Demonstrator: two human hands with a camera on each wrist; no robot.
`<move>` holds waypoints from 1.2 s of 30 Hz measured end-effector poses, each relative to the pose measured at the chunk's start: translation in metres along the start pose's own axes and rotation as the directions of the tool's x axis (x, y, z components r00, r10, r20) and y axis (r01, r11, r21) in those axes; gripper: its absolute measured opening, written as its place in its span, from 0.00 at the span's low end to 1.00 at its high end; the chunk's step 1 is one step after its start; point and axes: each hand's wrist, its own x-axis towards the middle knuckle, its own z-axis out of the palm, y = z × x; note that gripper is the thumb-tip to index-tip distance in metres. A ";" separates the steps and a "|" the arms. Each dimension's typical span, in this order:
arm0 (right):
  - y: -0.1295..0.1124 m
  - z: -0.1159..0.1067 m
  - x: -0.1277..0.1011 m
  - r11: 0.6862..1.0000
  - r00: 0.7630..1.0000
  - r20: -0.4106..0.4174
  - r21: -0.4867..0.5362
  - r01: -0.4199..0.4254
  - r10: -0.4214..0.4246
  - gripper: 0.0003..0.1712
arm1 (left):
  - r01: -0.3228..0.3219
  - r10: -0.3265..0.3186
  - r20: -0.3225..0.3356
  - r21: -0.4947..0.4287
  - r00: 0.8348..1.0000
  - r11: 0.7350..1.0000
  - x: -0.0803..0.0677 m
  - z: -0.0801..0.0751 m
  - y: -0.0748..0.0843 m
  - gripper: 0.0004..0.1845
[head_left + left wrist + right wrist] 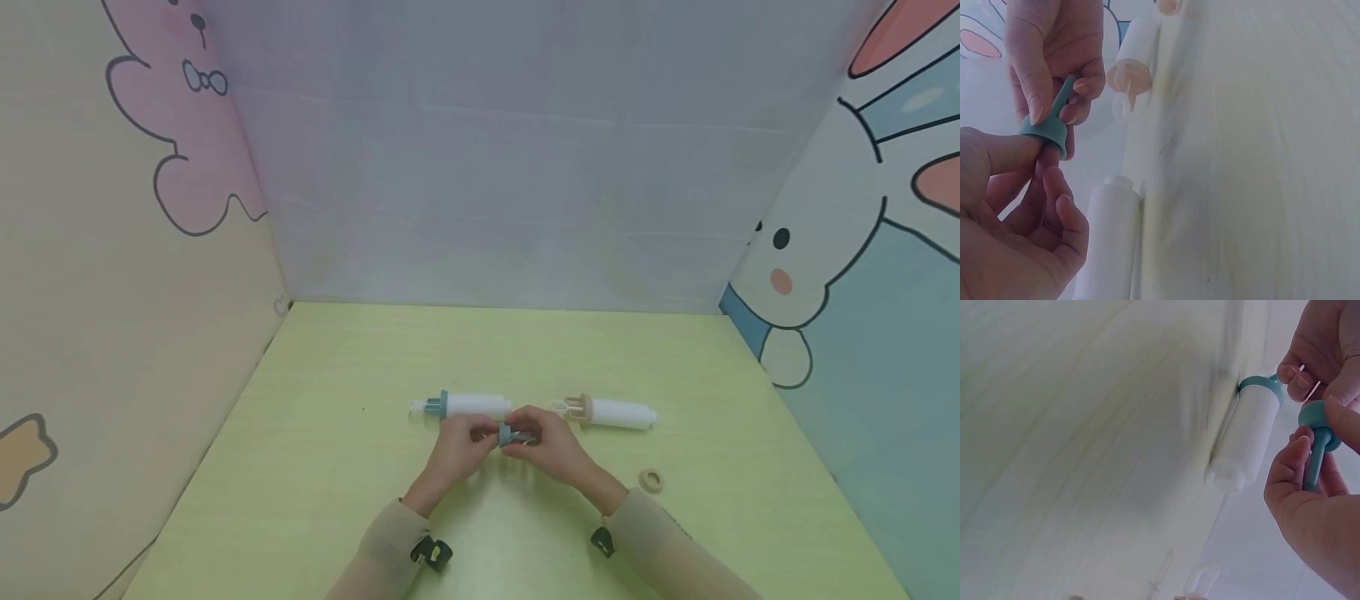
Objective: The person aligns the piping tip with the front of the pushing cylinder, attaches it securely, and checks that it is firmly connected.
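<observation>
The table (300, 467) has a pale yellow-green top, and its far edge lies against the back wall (480, 183). This wall is plain, of a grey-lilac colour, and faint straight creases run across it. The left wall (97, 333) is cream; it carries a pink cartoon animal (180, 158) with a small bow tie (205, 80), and lower an orange shape (24, 460). The right wall (892, 417) is light blue, with a large white rabbit (821, 250) drawn in dark outline. The light is soft and rather dim. In the wrist views, the table surface shows long, wood-like grain.
</observation>
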 end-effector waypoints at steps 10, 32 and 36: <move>0.005 0.000 0.002 1.000 1.000 0.012 0.015 -0.012 0.012 0.18 | -0.028 0.030 0.063 -0.034 0.998 0.999 0.002 -0.001 -0.001 0.05; 0.010 -0.004 -0.002 0.999 1.000 0.004 0.021 -0.027 0.027 0.20 | -0.032 0.031 0.010 0.073 0.999 0.997 0.009 -0.010 -0.001 0.03; 0.010 -0.005 -0.003 0.999 0.999 0.002 0.021 -0.036 0.036 0.20 | -0.085 0.091 -0.029 0.169 0.995 0.982 0.011 -0.017 -0.001 0.04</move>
